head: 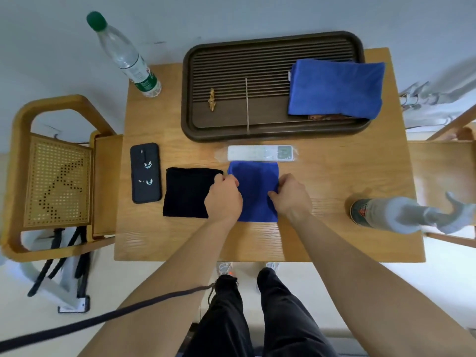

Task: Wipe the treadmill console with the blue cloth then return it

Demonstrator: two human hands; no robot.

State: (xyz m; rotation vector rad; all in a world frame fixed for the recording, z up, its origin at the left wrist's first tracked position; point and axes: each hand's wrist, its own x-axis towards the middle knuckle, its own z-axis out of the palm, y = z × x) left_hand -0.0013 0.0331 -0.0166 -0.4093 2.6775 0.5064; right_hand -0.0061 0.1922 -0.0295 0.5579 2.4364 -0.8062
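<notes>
A small folded blue cloth (253, 188) lies flat on the wooden table (334, 202), just below a white remote control (260, 153). My left hand (224, 198) pinches the cloth's left edge and my right hand (289, 194) pinches its right edge. A second, larger blue cloth (334, 88) rests on the right end of a dark slatted tray (257, 34). No treadmill console is in view.
A folded black cloth (185, 193) and a black phone (145, 173) lie left of my hands. A plastic bottle (123, 52) stands at the table's far left corner, a spray bottle (396, 215) at the right. Wooden chairs (51, 176) flank the table.
</notes>
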